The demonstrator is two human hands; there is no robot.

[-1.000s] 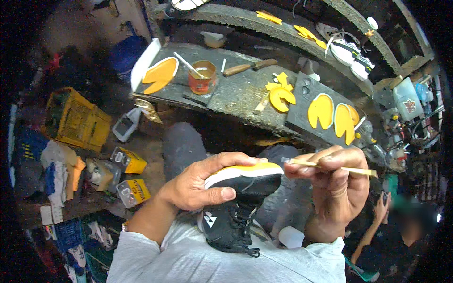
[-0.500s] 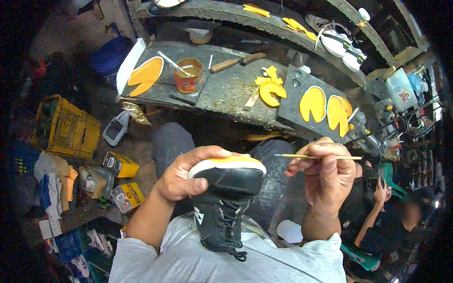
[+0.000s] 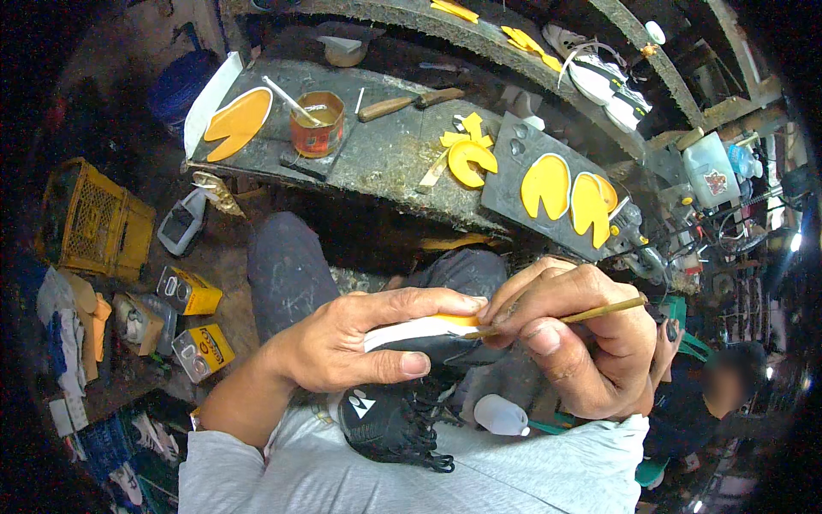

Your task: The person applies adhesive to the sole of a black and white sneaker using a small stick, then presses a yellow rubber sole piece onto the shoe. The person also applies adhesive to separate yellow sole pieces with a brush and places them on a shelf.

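Observation:
My left hand is closed round the front of a black lace-up shoe, thumb on its dark toe and fingers over the sole. The shoe's toe points away from me, its laces near my shirt. A white edge strip runs round the toe, with a yellow sole piece above it. My right hand pinches a thin, pale brown stick-like tool. Its front end lies at the strip's right part, against the toe edge. My right fingertips touch the shoe there and partly hide it.
Across the workbench stand a red tin with a stirring stick, wooden-handled tools and yellow sole pieces. A white bottle is by my right elbow. Yellow cans and a crate are left; a person sits right.
My right hand has moved left and brought the tool's tip to the shoe's toe edge. The shoe has tilted, so less of its toe shows. The whole view has shifted slightly.

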